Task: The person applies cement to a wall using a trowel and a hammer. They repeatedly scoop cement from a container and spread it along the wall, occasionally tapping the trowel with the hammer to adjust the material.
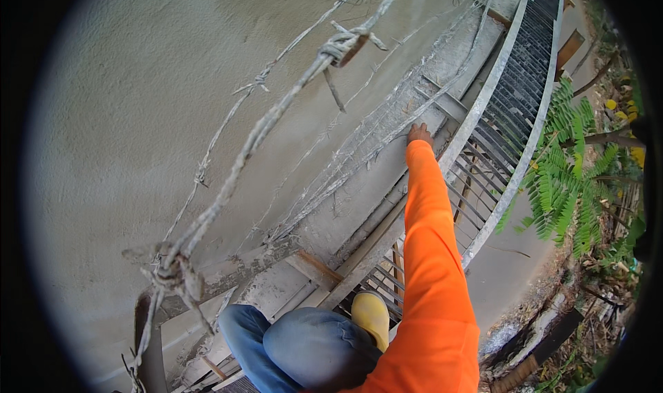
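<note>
My right hand (419, 133), at the end of an orange sleeve, reaches forward onto a grey, rough concrete ledge (387, 172). Its fingers are slightly bent and apart against the surface, beside loose strands of wire (449, 82) and a short metal bracket (442, 99). A metal grating (507, 110) runs just right of the hand. My left hand is out of the picture. My bent knees in jeans (311, 344) and a yellow boot (370, 317) are below, the boot over grating.
Knotted barbed wire (173, 269) crosses close on the left, in front of a plastered wall (138, 117). Right of the raised grating are short wooden pieces (568, 51), green branches (580, 172), and a paved strip lower down (511, 255) with debris along it.
</note>
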Demonstrator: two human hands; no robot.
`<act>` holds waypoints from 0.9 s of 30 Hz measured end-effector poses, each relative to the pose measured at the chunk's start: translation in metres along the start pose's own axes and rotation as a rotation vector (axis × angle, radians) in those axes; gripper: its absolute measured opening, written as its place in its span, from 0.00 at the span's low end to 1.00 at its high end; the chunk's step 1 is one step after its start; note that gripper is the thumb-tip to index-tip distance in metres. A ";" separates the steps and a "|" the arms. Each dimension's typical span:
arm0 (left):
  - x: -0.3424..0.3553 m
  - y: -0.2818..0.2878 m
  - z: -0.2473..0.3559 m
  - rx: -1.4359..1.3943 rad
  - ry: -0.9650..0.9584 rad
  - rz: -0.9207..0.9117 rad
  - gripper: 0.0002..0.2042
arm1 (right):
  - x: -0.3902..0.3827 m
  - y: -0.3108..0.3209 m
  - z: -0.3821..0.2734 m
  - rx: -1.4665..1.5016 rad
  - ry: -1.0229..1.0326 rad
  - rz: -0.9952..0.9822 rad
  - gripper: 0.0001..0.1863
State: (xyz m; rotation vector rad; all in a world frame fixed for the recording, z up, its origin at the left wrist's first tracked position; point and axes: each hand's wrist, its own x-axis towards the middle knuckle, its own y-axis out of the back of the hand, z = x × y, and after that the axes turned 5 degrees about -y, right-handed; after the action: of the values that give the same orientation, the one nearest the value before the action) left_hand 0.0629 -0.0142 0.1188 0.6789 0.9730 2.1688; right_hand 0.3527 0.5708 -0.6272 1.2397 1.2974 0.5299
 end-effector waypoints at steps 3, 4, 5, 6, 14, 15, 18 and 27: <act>-0.002 0.011 -0.004 0.036 -0.019 -0.031 0.15 | 0.010 -0.003 0.004 0.040 -0.019 -0.038 0.21; -0.001 0.015 -0.006 0.040 -0.037 -0.066 0.15 | 0.011 -0.005 0.006 0.089 -0.052 -0.073 0.22; 0.000 0.018 -0.010 0.042 -0.059 -0.106 0.15 | 0.012 -0.005 0.008 0.136 -0.101 -0.102 0.23; 0.001 0.023 -0.010 0.058 0.027 -0.152 0.16 | 0.011 -0.007 0.008 0.046 -0.036 -0.070 0.22; -0.001 0.016 -0.028 -0.116 0.116 0.018 0.21 | -0.001 0.016 -0.003 -0.127 0.247 -0.202 0.21; -0.001 0.014 -0.024 -0.076 0.074 -0.006 0.20 | -0.002 0.019 -0.001 -0.062 0.132 -0.190 0.21; 0.005 0.004 -0.011 -0.038 -0.019 -0.046 0.14 | 0.000 0.024 0.011 0.119 -0.024 -0.126 0.25; 0.013 -0.004 0.002 0.033 -0.006 -0.046 0.15 | 0.003 0.020 0.012 0.112 -0.052 -0.247 0.22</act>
State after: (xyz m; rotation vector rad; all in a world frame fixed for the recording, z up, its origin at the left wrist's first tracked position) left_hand 0.0573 -0.0019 0.1187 0.6721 1.0139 2.1133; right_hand 0.3706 0.5754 -0.6133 1.1553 1.4277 0.2502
